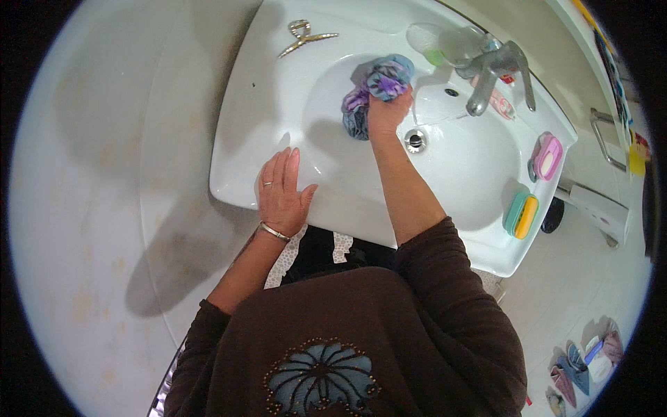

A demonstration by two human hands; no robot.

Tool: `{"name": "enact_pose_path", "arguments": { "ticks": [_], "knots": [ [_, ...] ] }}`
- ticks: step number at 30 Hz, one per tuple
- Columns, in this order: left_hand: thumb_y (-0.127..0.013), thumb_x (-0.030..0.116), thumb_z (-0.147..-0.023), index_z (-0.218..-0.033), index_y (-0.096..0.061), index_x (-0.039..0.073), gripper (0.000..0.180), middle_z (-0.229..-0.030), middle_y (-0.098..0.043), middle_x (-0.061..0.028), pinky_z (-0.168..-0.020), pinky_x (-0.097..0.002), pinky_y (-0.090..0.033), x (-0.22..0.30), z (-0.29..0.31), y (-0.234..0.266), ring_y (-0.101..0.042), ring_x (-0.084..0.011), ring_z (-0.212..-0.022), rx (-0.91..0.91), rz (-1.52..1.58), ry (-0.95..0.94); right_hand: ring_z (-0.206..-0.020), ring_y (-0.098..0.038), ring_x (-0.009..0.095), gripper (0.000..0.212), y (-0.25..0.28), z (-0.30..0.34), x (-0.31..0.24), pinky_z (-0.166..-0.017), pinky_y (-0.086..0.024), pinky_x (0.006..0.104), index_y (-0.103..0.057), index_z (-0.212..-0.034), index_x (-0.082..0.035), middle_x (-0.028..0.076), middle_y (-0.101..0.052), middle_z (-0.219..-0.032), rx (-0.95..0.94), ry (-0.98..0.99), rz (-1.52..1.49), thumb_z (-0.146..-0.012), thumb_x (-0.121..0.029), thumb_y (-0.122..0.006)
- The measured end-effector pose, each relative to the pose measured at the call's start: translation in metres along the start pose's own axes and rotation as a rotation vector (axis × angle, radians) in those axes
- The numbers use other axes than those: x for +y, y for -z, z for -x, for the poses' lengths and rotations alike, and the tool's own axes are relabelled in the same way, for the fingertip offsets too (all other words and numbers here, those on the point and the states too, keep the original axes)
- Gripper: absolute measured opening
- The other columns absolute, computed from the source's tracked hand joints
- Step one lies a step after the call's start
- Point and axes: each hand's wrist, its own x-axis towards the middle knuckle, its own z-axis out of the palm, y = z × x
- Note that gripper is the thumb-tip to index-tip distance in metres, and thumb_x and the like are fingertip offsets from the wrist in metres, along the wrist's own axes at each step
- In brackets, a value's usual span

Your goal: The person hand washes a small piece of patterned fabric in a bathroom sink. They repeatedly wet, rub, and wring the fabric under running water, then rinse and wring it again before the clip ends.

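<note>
My right hand (390, 115) grips a crumpled blue and purple patterned cloth (390, 76) inside the basin of a white sink (458, 208). Most of the fingers are tucked behind the cloth, which bunches up in two lumps against the basin's left wall. Just to the right of my wrist is the metal drain (415, 141). My left hand (281, 191) lies flat on the sink's front left rim, fingers stretched out and holding nothing. A ring and a bracelet show on it.
A metal hair claw clip (306, 37) lies on the far left rim. The metal faucet (492, 73) rises at the far right, beside a clear cup (445, 43). Along the right rim sit a pink soap dish (548, 157) and a green one with a yellow bar (521, 215). Slippers (573, 372) stand on the floor.
</note>
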Motion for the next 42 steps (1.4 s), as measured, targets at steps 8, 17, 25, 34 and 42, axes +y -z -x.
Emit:
{"name": "enact_pose_path", "arguments": {
  "ticks": [8, 17, 25, 34, 42],
  "knots": [
    [-0.041, 0.048, -0.089, -0.139, -0.019, -0.007, 0.078, -0.143, -0.026, -0.0232, -0.110, -0.0456, -0.017, -0.025, 0.016, -0.010, -0.026, -0.0339, -0.133, 0.464, 0.431, 0.063, -0.101, -0.049, 0.033, 0.046, 0.023, 0.055, -0.119, -0.083, -0.039, 0.0453, -0.061, -0.110, -0.023, 0.011, -0.054, -0.103, -0.699, 0.648, 0.305, -0.065, -0.014, -0.068],
    [-0.042, 0.018, -0.094, -0.134, -0.030, -0.004, 0.047, -0.133, -0.039, -0.0192, -0.103, -0.0423, -0.029, -0.025, -0.005, 0.003, -0.038, -0.0300, -0.121, 0.597, 0.406, 0.214, -0.098, -0.048, 0.027, 0.026, 0.131, 0.105, -0.092, -0.083, -0.035, 0.0458, -0.067, -0.092, -0.024, 0.006, -0.053, -0.100, -1.040, 0.858, 0.269, -0.068, -0.016, -0.063],
    [-0.055, 0.015, -0.087, -0.123, -0.048, -0.001, 0.040, -0.119, -0.049, -0.0180, -0.097, -0.0416, -0.034, 0.032, -0.015, -0.032, -0.043, -0.0318, -0.113, 0.231, 0.395, -0.019, -0.099, -0.047, 0.030, 0.039, 0.298, 0.041, 0.034, -0.082, -0.036, 0.0450, -0.066, -0.099, -0.024, 0.008, -0.053, -0.102, -0.786, 0.515, 0.539, -0.061, -0.014, -0.068],
    [-0.057, 0.008, -0.083, -0.111, -0.058, 0.004, 0.029, -0.116, -0.055, -0.0153, -0.091, -0.0370, -0.042, 0.068, -0.032, -0.043, -0.054, -0.0320, -0.104, -0.189, 0.435, -0.141, -0.100, -0.048, 0.032, 0.046, 0.265, 0.018, 0.018, -0.083, -0.037, 0.0433, -0.064, -0.105, -0.025, 0.008, -0.054, -0.106, -0.938, 0.363, 0.486, -0.062, -0.008, -0.067],
    [-0.047, 0.009, -0.084, -0.127, -0.047, 0.010, 0.042, -0.138, -0.040, -0.0090, -0.094, -0.0426, -0.040, 0.093, -0.088, -0.142, -0.049, -0.0292, -0.116, -0.419, -0.043, -0.670, -0.103, -0.047, 0.030, 0.045, 0.261, 0.043, 0.029, -0.088, -0.034, 0.0444, -0.065, -0.101, -0.026, 0.007, -0.054, -0.111, -0.751, 0.378, 0.494, -0.059, -0.011, -0.070]
  ]
}}
